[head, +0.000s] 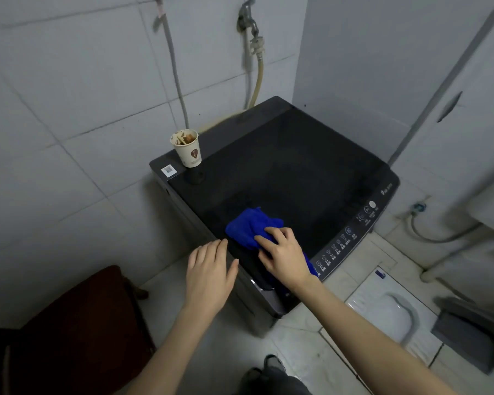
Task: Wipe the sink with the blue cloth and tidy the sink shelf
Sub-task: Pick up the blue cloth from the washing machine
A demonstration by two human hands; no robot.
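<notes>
Dim, grey-lit bathroom. Walls tiled w/ large pale tiles, dark grout lines. Tap high on back wall, yellowed hose hanging from it; grey pipe runs down beside. Dark top-load washing machine fills the corner, control panel along its right edge. Floor pale tile; white squat toilet at right. Dark red-brown seat lower left.

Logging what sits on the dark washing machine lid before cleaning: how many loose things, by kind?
Crumpled blue cloth, under the right hand: 1
Stained white paper cup, at the far left corner: 1
Total: 2
</notes>
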